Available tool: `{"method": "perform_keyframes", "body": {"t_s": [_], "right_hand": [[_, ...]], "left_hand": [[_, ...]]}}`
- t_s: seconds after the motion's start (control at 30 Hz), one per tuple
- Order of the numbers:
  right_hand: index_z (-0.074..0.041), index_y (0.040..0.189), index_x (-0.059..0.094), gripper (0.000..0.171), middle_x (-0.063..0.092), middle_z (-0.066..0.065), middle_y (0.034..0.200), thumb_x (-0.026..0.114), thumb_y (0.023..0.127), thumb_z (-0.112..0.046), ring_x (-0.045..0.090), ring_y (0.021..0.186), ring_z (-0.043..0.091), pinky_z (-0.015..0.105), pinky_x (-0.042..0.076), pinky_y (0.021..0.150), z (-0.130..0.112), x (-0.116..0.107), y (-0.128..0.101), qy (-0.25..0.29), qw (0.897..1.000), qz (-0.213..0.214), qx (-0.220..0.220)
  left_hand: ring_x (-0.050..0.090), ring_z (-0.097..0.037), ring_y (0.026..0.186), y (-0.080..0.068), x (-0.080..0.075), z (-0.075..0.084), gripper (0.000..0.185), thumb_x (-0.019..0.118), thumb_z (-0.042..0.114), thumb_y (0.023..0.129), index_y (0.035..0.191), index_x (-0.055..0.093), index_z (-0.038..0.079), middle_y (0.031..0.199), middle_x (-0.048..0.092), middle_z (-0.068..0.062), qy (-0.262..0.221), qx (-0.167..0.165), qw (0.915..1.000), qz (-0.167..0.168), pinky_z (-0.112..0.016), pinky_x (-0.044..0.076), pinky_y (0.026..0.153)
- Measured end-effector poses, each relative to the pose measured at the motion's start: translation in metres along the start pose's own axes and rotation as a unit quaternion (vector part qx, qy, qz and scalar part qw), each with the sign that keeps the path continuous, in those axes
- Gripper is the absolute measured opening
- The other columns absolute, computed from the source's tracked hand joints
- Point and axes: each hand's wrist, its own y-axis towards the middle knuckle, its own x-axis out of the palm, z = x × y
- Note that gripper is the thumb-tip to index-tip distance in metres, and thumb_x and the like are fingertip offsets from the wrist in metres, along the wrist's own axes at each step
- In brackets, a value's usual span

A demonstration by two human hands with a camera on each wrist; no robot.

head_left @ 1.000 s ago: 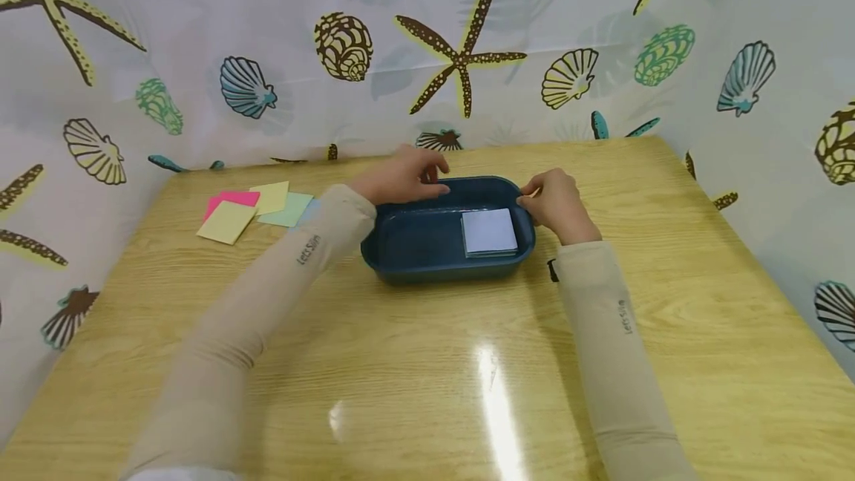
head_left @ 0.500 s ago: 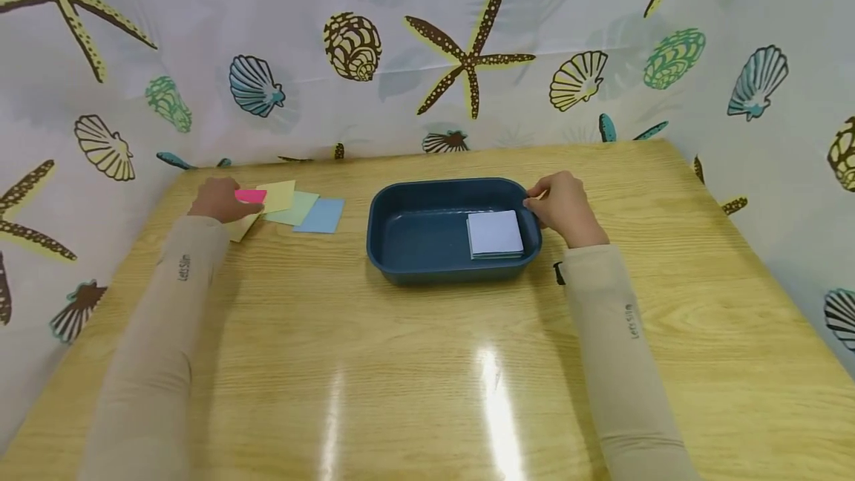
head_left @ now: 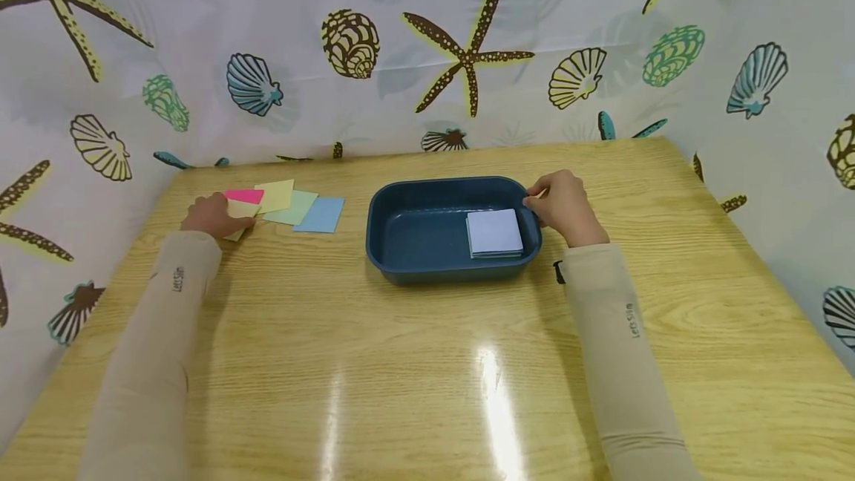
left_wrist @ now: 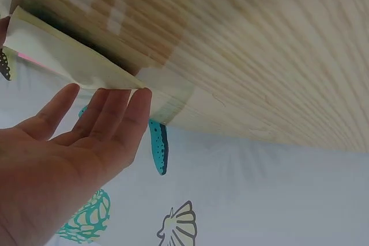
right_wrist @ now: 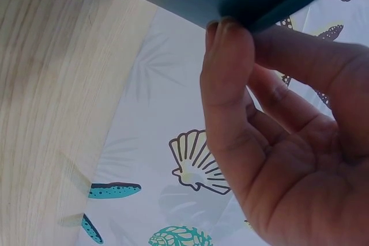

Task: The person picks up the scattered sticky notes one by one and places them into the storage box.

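Note:
My left hand (head_left: 209,216) is at the far left of the table, holding a pale yellow sticky note pad (head_left: 243,209) by its edges. In the left wrist view the fingertips (left_wrist: 138,95) lie along one edge of the pad, and the thumb shows at its other end. A pink sticky note pad (head_left: 247,196) lies just behind it, partly covered. With thumb and fingers, my right hand (head_left: 566,206) pinches the right end rim of a dark blue plastic tub (head_left: 427,270). Inside the tub, at its right side, sits a stack of whitish square notes (head_left: 494,231).
Beside the held pad lie another yellow pad (head_left: 275,196), a light green pad (head_left: 294,209) and a light blue pad (head_left: 320,214), overlapping. A patterned cloth (head_left: 394,102) hangs along the back and both sides of the wooden table (head_left: 414,377).
My left hand has gone from over the tub to the pads at the left, then slightly toward me onto the pale yellow pad. The right hand has stayed on the tub's rim.

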Motion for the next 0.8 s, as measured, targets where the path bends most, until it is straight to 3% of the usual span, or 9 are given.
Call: {"method": "perform_keyframes", "body": {"t_s": [0.13, 0.33, 0.53, 0.8], "right_hand": [[0.010, 0.110, 0.065, 0.023, 0.060, 0.024, 0.096, 0.061, 0.092, -0.005, 0.064, 0.058, 0.016, 0.033, 0.056, 0.064, 0.000, 0.000, 0.001, -0.003, 1.000, 0.005, -0.006], [0.010, 0.111, 0.064, 0.024, 0.061, 0.026, 0.098, 0.061, 0.093, -0.006, 0.065, 0.060, 0.019, 0.034, 0.056, 0.064, 0.001, -0.001, 0.001, -0.003, 1.000, 0.002, -0.002], [0.009, 0.113, 0.064, 0.025, 0.061, 0.026, 0.101, 0.061, 0.093, -0.006, 0.066, 0.062, 0.019, 0.031, 0.056, 0.063, -0.001, -0.003, 0.003, 0.001, 1.000, -0.003, 0.008], [0.010, 0.113, 0.064, 0.025, 0.061, 0.027, 0.101, 0.061, 0.092, -0.005, 0.066, 0.062, 0.019, 0.027, 0.054, 0.059, -0.003, -0.005, 0.004, 0.001, 1.000, -0.008, 0.014]], "left_hand": [[0.041, -0.052, 0.105, -0.002, -0.001, -0.002, 0.079, 0.059, 0.049, 0.086, 0.124, 0.038, -0.017, 0.118, 0.044, -0.035, -0.006, 0.001, 1.0000, 0.007, -0.061, 0.040, 0.087], [0.048, -0.046, 0.094, -0.002, -0.008, -0.004, 0.078, 0.063, 0.051, 0.084, 0.118, 0.040, -0.016, 0.111, 0.049, -0.034, -0.011, 0.028, 0.9994, 0.017, -0.055, 0.043, 0.083], [0.045, -0.052, 0.112, -0.007, -0.017, 0.001, 0.089, 0.063, 0.051, 0.086, 0.131, 0.032, -0.019, 0.130, 0.040, -0.039, -0.010, 0.037, 0.9992, -0.011, -0.059, 0.038, 0.096], [0.042, -0.052, 0.116, -0.013, -0.020, 0.004, 0.091, 0.062, 0.049, 0.087, 0.135, 0.027, -0.020, 0.132, 0.038, -0.039, -0.008, 0.033, 0.9988, -0.036, -0.059, 0.035, 0.099]]}}
